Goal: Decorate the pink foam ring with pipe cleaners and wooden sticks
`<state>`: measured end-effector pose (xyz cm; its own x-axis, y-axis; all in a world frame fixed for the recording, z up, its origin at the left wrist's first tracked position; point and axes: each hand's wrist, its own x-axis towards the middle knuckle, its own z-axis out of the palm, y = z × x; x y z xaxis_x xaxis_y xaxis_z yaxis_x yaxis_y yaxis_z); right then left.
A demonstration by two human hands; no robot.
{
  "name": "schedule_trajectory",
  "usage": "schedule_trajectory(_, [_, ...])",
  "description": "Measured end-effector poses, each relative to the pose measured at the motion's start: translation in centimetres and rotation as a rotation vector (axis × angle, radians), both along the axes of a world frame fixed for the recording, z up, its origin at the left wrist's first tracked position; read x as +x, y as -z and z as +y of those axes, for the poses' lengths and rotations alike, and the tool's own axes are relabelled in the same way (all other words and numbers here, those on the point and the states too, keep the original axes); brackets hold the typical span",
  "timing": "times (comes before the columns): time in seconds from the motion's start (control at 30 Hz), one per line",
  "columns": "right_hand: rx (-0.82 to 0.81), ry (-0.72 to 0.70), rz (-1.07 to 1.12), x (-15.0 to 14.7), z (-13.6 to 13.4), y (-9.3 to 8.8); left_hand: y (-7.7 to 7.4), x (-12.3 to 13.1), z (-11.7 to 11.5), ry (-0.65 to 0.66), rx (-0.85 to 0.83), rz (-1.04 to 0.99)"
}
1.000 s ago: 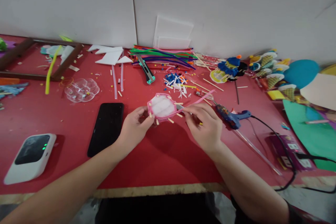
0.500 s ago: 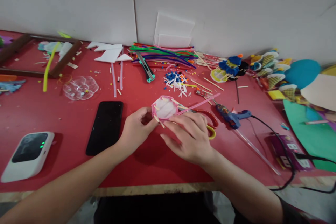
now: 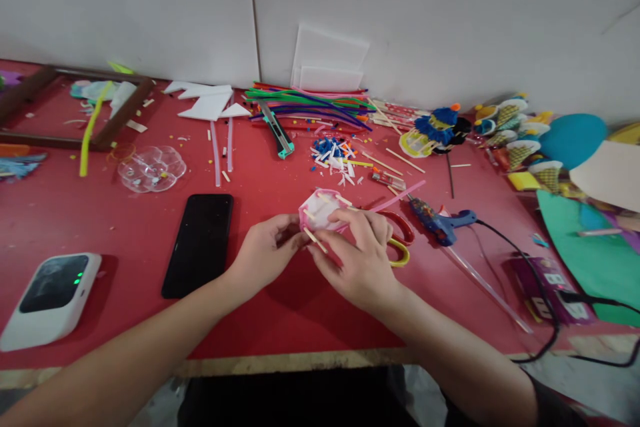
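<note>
Between my hands, above the red table, is a small white many-sided craft base [image 3: 319,209] with a pink pipe-cleaner rim and several short pale sticks on it. My left hand [image 3: 267,250] pinches its left edge between thumb and fingers. My right hand [image 3: 357,253] has its fingers closed on the right and near side, the forefinger bent over the white face. A long pink tail [image 3: 400,195] of the pipe cleaner sticks out to the right. Scissors with red and yellow handles [image 3: 401,252] lie partly hidden behind my right hand.
A black phone [image 3: 199,245] and a white device [image 3: 53,300] lie to the left. A blue glue gun [image 3: 440,219] with its cord is at right. Farther back are a utility knife [image 3: 277,130], pipe cleaners [image 3: 310,105], cut scraps [image 3: 336,155] and a blue craft figure [image 3: 436,128].
The craft base has shifted slightly right and turned and tilted. My right fingers have moved from beside its edge to closing on it, with the forefinger over its face.
</note>
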<state>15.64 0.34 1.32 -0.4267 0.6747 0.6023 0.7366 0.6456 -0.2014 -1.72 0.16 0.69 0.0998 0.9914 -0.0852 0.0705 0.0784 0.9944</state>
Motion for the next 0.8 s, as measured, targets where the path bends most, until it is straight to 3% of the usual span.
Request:
schedule_trajectory(0.27, [-0.059,0.029,0.037,-0.04,0.15,0.01,0.51,-0.24,0.06,0.023,-0.054,0.004])
schedule_trajectory(0.63, [-0.080,0.036,0.031,-0.05,0.10,0.01,-0.09,0.13,0.17,0.043,-0.271,-0.201])
schedule_trajectory(0.8, [-0.075,0.028,0.054,-0.13,0.15,0.09,-0.02,0.22,0.07,0.044,-0.292,-0.268])
